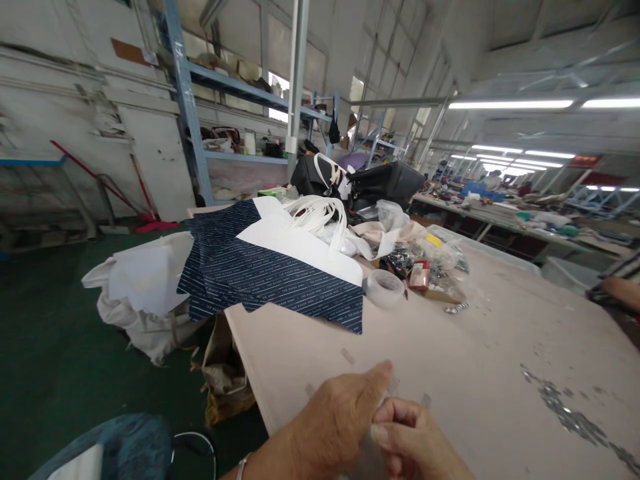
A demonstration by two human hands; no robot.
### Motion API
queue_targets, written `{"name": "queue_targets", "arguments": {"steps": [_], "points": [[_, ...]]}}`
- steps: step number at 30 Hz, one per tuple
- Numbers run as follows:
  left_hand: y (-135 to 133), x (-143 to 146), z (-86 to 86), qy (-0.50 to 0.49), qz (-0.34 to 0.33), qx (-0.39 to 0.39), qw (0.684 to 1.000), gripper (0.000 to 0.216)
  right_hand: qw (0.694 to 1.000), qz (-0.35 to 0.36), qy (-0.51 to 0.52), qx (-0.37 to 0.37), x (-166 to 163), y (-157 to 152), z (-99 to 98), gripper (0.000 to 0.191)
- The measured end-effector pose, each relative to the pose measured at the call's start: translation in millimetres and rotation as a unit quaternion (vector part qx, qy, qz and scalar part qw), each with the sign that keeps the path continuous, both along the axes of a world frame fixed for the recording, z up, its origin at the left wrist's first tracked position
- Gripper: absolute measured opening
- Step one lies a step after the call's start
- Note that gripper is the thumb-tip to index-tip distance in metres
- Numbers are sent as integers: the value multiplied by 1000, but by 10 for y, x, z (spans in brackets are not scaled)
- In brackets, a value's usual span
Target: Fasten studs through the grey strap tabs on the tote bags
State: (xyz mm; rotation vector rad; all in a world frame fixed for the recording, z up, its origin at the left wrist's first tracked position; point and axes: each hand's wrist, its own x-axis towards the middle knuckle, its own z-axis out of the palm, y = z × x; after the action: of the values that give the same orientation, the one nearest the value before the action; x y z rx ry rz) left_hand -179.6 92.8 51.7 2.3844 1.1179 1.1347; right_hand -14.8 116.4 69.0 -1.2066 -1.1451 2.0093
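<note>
My left hand (343,410) is over the near part of the table, thumb and fingers closed together. Against it, my right hand (417,433) is curled in a pinch, and the fingertips of both nearly touch. Between them shows a bit of something pale and see-through, too small and blurred to name. Small clear strips lie on the table around the hands, one strip (347,357) just beyond the left hand. Farther off, dark blue striped fabric pieces (280,280) lie fanned out, with a white cut sheet (305,243) on top.
A roll of clear tape (385,288) lies beside plastic bags and a small red box (419,275). White straps (320,212) and black bags (385,183) are behind. Metal pieces (570,413) are scattered at right, near another person's arm (620,290). A white sack (145,293) stands left.
</note>
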Motion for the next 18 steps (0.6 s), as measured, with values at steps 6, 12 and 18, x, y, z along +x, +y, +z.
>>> {"name": "queue_targets", "arguments": {"steps": [6,12,18], "points": [[434,-571,98,132,302,-114,937,53,994,-49,-35,94,-156,415,-53,48],[899,-822,23,170,330,-125,920,32,987,-106,15,122,-345,660,-80,43],[1107,-1020,148,127,308,-113,936,29,983,-154,37,96,-92,418,-99,41]]}}
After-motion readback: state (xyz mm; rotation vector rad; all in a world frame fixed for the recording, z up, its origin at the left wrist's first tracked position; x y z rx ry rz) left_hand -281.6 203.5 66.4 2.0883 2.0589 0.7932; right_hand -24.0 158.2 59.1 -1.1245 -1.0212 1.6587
